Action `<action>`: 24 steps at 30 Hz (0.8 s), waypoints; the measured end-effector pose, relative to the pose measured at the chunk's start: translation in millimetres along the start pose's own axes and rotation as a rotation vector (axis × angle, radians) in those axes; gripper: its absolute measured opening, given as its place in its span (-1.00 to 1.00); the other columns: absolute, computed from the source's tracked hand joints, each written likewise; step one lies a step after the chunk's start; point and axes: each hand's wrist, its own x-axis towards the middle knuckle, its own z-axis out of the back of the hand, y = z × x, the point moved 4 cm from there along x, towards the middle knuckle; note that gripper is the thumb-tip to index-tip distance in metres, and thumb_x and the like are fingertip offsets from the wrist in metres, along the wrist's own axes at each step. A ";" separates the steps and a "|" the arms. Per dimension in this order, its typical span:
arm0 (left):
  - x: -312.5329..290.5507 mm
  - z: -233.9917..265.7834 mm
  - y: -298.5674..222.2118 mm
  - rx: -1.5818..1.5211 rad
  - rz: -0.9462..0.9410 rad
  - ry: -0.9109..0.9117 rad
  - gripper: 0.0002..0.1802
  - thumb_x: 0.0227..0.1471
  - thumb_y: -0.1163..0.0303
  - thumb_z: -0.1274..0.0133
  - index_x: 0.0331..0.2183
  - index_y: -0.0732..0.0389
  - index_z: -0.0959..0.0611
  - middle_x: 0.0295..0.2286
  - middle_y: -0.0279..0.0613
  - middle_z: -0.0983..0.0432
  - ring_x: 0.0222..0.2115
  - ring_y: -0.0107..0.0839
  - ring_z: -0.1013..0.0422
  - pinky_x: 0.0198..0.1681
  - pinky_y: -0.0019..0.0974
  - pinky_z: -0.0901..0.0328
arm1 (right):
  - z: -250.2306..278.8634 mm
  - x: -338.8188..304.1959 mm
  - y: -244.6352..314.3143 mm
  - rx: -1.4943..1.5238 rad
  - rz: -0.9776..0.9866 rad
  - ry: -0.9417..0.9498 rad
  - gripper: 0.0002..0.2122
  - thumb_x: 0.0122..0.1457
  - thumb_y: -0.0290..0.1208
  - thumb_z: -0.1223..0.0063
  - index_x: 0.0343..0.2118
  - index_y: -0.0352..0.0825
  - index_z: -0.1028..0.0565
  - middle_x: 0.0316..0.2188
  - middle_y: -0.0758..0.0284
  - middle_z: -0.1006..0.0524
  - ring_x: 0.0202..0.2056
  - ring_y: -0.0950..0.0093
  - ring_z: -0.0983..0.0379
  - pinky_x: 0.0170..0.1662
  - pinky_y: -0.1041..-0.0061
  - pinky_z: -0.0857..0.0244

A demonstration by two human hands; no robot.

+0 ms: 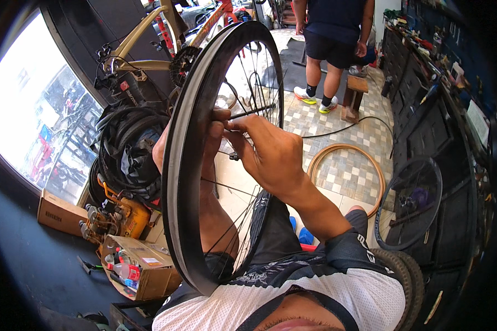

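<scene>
A bicycle wheel [183,187] with a deep black rim and thin dark spokes stands upright before me, its lower edge against my body. It has no tire, and a pale grey band runs around the rim's outer side. My left hand [211,140] wraps the rim from the left, with fingertips showing at its inner side. There my right hand [273,154] meets it, thumb and fingers pinched close to the rim. Whatever small part sits between those fingertips is too hidden to name. A dark spoke end or thin rod shows just above the right hand's fingers.
A gold bicycle frame [143,65] stands at the far left, near piled black tires [130,129]. An orange compressor [132,215] and a cardboard box [154,278] of bottles sit below. Ahead are a standing person [331,49], a wooden stool [354,96] and a tan tire [382,182]; a cluttered bench [425,71] lines the right.
</scene>
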 end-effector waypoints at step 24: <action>4.2 0.2 -1.5 -0.420 0.104 0.082 -0.45 0.02 0.68 -0.39 0.05 0.49 -0.58 -0.30 0.12 -0.67 -0.33 -0.25 -0.65 -0.26 -0.26 -0.59 | -13.9 -42.0 2.6 -0.100 0.005 0.194 -0.82 0.30 -0.25 -0.26 -0.30 -0.23 -0.54 -0.54 0.34 -0.51 -0.56 0.29 -0.55 -0.55 0.28 -0.38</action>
